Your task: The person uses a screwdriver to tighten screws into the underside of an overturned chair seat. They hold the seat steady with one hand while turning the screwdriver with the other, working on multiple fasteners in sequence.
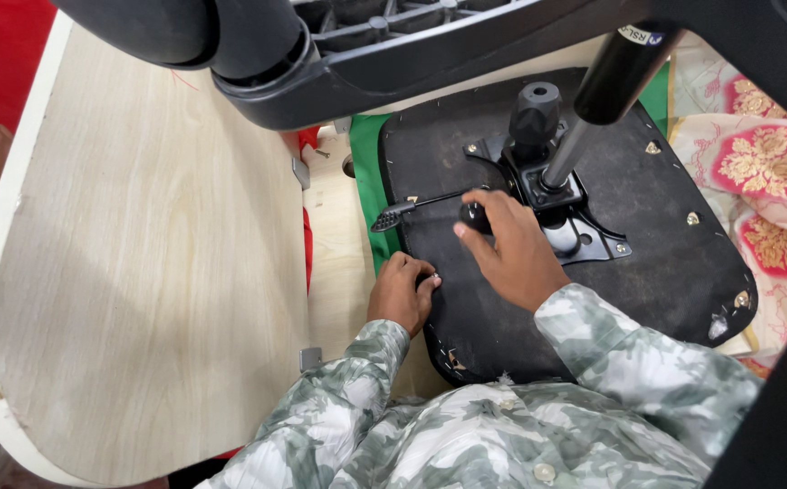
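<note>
Office chair seat (629,235) lying upside down, black fabric underside up, across a pale wooden table (140,272) and a green cloth (368,172). Metal mechanism plate (556,204) already sitting at the middle of the underside, gas cylinder (593,109) rising from it toward the black star base (339,63) at the top of the view. Adjustment lever (416,208) sticking out to the left, paddle end over the seat edge.

Right hand (511,258) wrapped over a round black knob (475,215) just beside the plate, fingers (493,201) curled around it. Left hand (401,292) clenched at the near left rim of the seat, fingers closed on something small and dark; hard to tell what. Both sleeves in grey-green camouflage cloth.

Judging from how things lie: plate, cylinder and base look joined, so most of the assembling seems done. Brass-coloured fittings (692,218) near the seat corners showing bare, nothing mounted there; armrests apparently not yet on. Knob in the right hand probably in the middle of being tightened or set. Floral red-and-cream fabric (765,163) lying at the right.
</note>
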